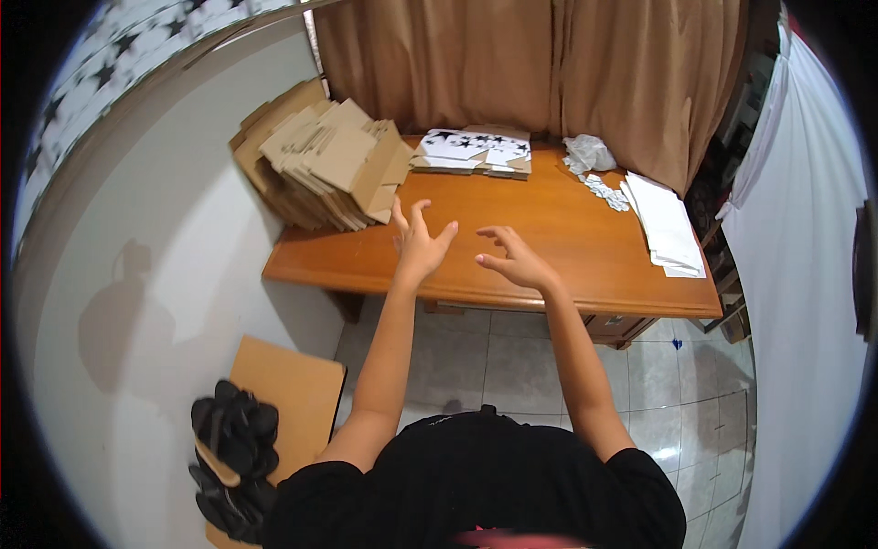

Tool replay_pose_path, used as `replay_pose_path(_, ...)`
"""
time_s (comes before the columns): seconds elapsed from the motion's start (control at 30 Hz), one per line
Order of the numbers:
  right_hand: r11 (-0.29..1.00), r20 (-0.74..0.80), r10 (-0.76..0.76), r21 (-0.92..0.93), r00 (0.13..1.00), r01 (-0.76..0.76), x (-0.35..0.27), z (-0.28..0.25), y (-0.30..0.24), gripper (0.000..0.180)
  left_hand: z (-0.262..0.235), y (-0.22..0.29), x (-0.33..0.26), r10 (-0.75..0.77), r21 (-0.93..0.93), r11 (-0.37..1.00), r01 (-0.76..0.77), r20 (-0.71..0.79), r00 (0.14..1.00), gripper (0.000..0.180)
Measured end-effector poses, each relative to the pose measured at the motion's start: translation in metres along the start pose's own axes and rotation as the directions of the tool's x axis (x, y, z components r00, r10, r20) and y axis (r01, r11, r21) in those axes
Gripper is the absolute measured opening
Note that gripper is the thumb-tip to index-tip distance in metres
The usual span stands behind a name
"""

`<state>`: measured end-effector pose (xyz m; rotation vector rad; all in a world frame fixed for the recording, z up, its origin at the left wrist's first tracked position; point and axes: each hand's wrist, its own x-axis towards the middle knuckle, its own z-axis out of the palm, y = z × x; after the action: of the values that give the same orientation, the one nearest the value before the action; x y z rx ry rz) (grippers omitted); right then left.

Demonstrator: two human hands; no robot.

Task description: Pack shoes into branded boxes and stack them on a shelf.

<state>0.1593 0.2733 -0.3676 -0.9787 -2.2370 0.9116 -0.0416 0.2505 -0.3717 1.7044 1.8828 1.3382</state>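
Both hands hover empty over the wooden table [567,238], the left hand [418,245] with fingers spread, the right hand [514,260] loosely curled. Beyond them a stack of flat cardboard boxes [329,165] leans at the table's left end, star-printed sheets [476,149] lie at the back, and white paper [668,224] sits right.

Head cam, one view only: worn high, looks down and fwd over wooden table [585,247]. Wide fisheye, edges bend. Own forearms enter from near edge; far curtain [512,64], left wall [165,256], near floor [677,384] included.
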Motion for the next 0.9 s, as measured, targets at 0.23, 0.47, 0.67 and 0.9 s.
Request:
replay_pose_path(0.23, 0.965, -0.147, 0.220, 0.179, 0.964, -0.193, 0.073, -0.005, 0.117, 0.053, 0.106, -0.056, 0.089, -0.036, 0.045, 0.999, 0.024, 0.278, 0.960, 0.068)
replay_pose_path(0.47, 0.869, -0.184, 0.431, 0.349, 0.883, -0.352, 0.143, -0.028, 0.235, 0.057, 0.180, -0.066, 0.149, -0.259, 0.168, 0.965, 0.199, 0.546, 0.797, 0.075)
replay_pose_path(0.67, 0.853, -0.192, 0.510, 0.239, 0.839, -0.464, 0.212, -0.056, 0.335, 0.064, 0.250, -0.092, 0.195, -0.315, 0.284, 0.943, 0.174, 0.590, 0.744, 0.075)
replay_pose_path(0.9, 0.852, -0.257, 0.502, -0.015, 0.826, -0.523, 0.271, -0.080, 0.407, 0.061, 0.307, -0.098, 0.259, -0.344, 0.293, 0.936, 0.196, 0.630, 0.697, 0.076)
